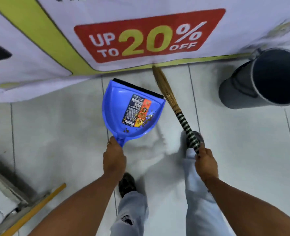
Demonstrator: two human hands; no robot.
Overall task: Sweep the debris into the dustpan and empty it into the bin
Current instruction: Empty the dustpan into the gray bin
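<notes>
two hands are close up. left hand (114,158) grips the blue dustpan (118,108) handle; its black lip points away, toward the banner (149,36). brown debris (145,122) sits inside. right hand (205,161) grips the broom (173,106), bristles pointing away. grey bin (267,79) lies tipped at right.

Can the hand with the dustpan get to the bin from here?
Probably yes. The left hand holds the dustpan; the bin stands open, though the broom lies between them.

A red panel (149,35) on the white banner (243,23) reads "UP TO 20% OFF". The blue dustpan (117,106) carries a printed label (136,110), its text too small to read.
</notes>
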